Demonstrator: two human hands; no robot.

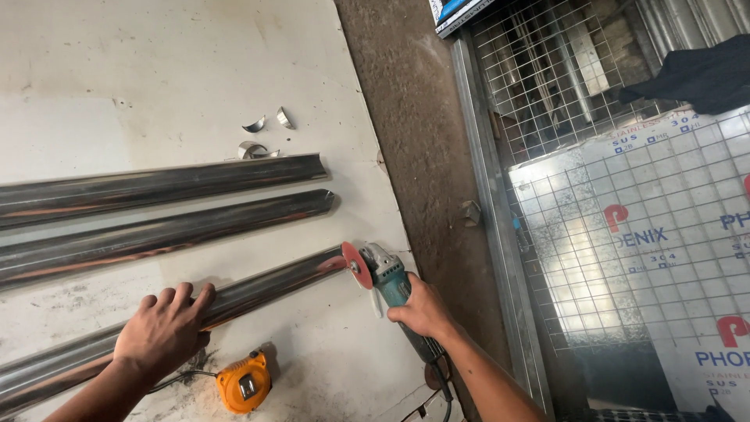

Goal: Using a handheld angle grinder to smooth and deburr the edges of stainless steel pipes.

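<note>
My left hand point(164, 328) presses down on the nearest shiny steel pipe point(266, 285), which lies slanted on a pale board point(195, 70). My right hand point(422, 309) grips a teal angle grinder point(391, 281). Its red disc point(355, 264) touches the right end of that pipe. Two more steel pipes point(156, 186) point(172, 230) lie parallel above it, their right ends cut to curved notches.
An orange tape measure point(244, 383) sits below the near pipe. Small curved metal offcuts point(266, 125) lie above the pipes. On the right stands a wire mesh frame point(547, 101) over film-covered steel sheets point(664, 258). A dark cloth point(695, 74) hangs at top right.
</note>
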